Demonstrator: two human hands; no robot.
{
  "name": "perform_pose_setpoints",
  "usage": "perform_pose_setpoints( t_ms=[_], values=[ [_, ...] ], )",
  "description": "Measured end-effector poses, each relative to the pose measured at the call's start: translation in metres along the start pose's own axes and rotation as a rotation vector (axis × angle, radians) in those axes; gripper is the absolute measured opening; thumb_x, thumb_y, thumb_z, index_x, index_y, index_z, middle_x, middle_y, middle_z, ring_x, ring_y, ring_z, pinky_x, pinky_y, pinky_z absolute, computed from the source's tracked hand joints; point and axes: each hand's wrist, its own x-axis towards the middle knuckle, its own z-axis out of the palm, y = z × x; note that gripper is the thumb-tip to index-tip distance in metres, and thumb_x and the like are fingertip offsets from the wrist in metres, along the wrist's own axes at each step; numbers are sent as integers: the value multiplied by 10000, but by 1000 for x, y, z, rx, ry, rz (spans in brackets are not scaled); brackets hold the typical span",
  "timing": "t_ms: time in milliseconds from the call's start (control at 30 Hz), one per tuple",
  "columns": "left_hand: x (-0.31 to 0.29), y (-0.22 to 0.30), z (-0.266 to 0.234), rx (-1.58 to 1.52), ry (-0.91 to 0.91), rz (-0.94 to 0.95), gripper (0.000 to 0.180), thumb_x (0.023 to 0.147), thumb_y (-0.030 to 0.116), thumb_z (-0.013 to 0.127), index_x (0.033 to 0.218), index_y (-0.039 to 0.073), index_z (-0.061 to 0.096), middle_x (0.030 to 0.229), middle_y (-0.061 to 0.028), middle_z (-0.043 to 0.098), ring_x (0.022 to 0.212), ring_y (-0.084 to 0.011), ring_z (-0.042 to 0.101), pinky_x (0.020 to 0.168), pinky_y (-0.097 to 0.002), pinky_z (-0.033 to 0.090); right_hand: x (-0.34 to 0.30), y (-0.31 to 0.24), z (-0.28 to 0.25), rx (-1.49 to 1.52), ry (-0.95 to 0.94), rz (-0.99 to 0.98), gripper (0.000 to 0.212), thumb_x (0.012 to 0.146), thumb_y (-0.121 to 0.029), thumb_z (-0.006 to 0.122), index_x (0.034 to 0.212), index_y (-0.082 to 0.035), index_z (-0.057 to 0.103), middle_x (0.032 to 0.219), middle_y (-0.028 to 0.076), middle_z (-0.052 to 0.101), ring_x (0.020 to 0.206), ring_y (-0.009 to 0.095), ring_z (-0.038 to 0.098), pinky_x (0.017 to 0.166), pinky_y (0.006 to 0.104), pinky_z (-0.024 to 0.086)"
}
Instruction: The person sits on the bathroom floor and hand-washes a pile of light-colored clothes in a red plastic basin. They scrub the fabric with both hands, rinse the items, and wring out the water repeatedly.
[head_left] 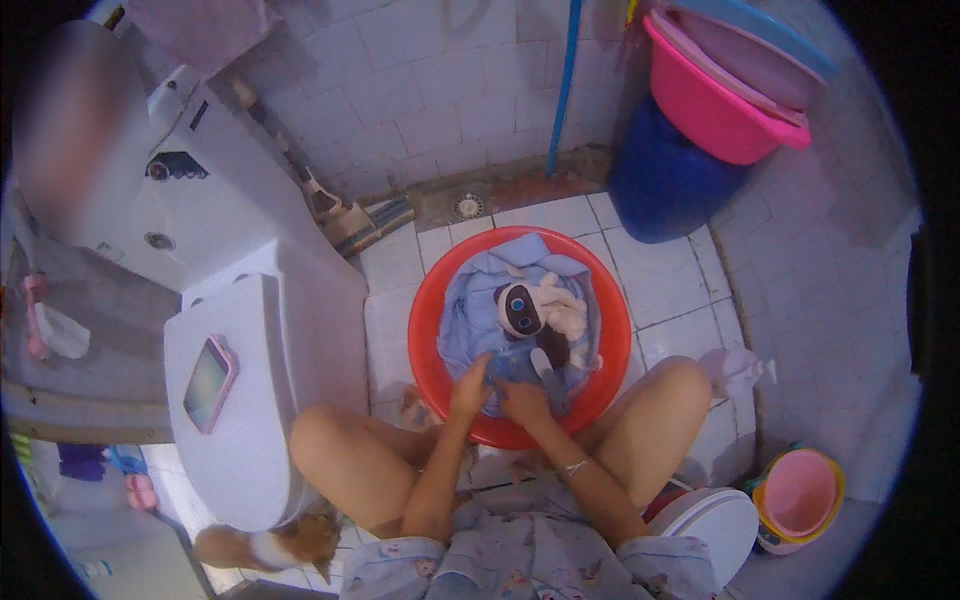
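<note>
A red round basin (421,300) stands on the floor in front of me, between my bent knees. Light blue cloth (465,300) lines it. On the cloth rests a cream plush toy (560,308) with a dark face patch and blue eyes. Both my hands are at the basin's near side, fingers closed close together. My left hand (470,388) and my right hand (522,402) meet at a small bluish piece (508,366), whose kind is too blurred to tell. Beside my right hand lies a grey and white long thing (547,372), partly over the cloth.
At left, a phone in a pink case (210,385) lies on the white toilet lid (240,470). An orange and white furry animal (268,548) is on the floor. Pink basins (700,100) top a blue barrel (665,190). Small buckets (800,495) and a white-lidded bin (715,530) stand right.
</note>
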Motion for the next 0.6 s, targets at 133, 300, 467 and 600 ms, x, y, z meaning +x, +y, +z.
perform_pose_setpoints(
  t_ms=[133, 300, 467, 600],
  values=[
    [1, 11, 0, -24, -26, -77, 694, 618, 5, 661, 1252, 80, 388, 1249, -131, 464, 952, -283, 555, 768, -325, 455, 1, -9, -15, 1, 22, 92, 421, 750, -241, 536, 1168, -201, 518, 732, 147, 625, 666, 322, 616, 590, 463, 478],
    [12, 35, -10, -84, -71, -285, 693, 651, 63, 653, 1279, 92, 359, 1266, -129, 450, 1107, -290, 484, 858, -348, 433, 4, 3, 2, 74, 71, -66, 409, 744, -253, 537, 1142, -156, 532, 716, 146, 622, 663, 305, 620, 568, 442, 482],
    [4, 23, -8, -62, 2, -174, 677, 651, 75, 654, 1265, 87, 370, 1243, -131, 474, 1034, -297, 535, 794, -349, 460, 2, -24, -26, 33, 65, 98, 378, 746, -254, 529, 1103, -132, 546, 719, 157, 620, 667, 315, 618, 564, 440, 482],
    [12, 46, -12, -102, -112, -398, 687, 629, 59, 655, 1253, 46, 369, 1258, -156, 451, 1041, -309, 518, 851, -362, 425, 5, -1, 0, 108, 78, -83, 352, 759, -263, 525, 1075, -108, 550, 711, 168, 618, 674, 325, 618, 580, 450, 482]
  ],
)
